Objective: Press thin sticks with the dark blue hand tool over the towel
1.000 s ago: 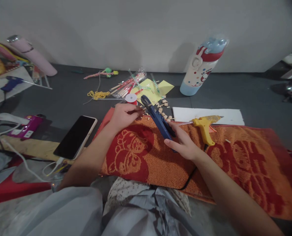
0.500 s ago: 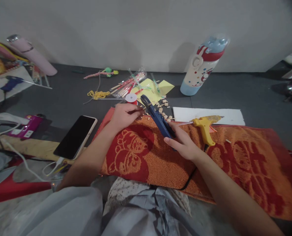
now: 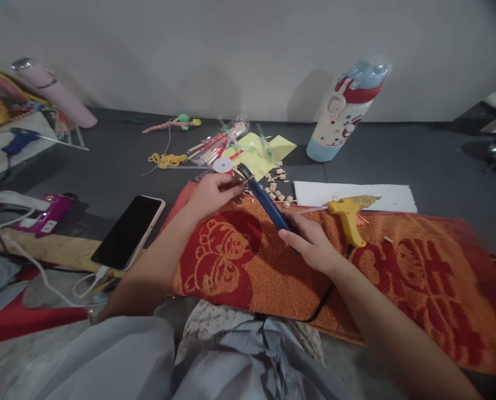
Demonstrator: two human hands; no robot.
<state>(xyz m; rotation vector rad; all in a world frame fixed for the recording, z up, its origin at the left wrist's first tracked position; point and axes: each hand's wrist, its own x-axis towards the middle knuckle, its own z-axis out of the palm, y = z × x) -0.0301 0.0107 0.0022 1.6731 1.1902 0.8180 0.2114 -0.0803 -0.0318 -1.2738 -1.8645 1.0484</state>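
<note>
My right hand (image 3: 310, 241) is wrapped round the handles of a dark blue hand tool (image 3: 268, 205), which slants up and to the left. Between the fingertips of my left hand (image 3: 217, 194) is a thin wooden stick (image 3: 244, 182), its end at the tool's head. Both hands are above an orange and red towel (image 3: 289, 266). Short cut wooden pieces (image 3: 275, 191) lie scattered just behind the tool. A white spool (image 3: 223, 165) with red thread stands behind my left hand.
A yellow glue gun (image 3: 348, 216) lies across a white board (image 3: 390, 197) and the towel. Behind are yellow paper (image 3: 283, 148), packaged sticks (image 3: 218, 144) and a bottle (image 3: 342, 119). At the left are a phone (image 3: 129, 230), a purple power strip (image 3: 50, 216) and cables.
The tool's handles look closer together in my right hand, and its head has shifted slightly down and left. My left hand has barely moved.
</note>
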